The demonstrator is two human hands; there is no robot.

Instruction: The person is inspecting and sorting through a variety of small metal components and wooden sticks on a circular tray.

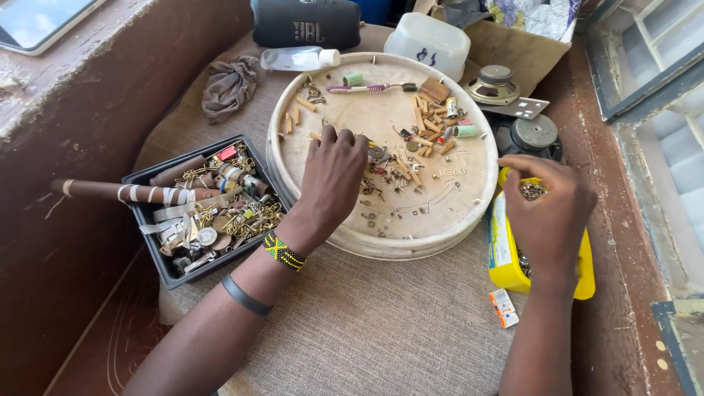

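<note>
Picking through small parts on the round white lid: left hand palm down near its centre, fingers curled together on the scattered screws, grip hidden. Right hand hovers over the yellow box of tiny metal bits, fingers loosely bunched, cannot tell if holding any. Black tray of hardware sits left on the bench.

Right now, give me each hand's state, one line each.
Left hand: fingers curled down onto the small parts in the round white lid; any grip cannot be told.
Right hand: over the yellow box, fingers curled; contents cannot be told.
</note>
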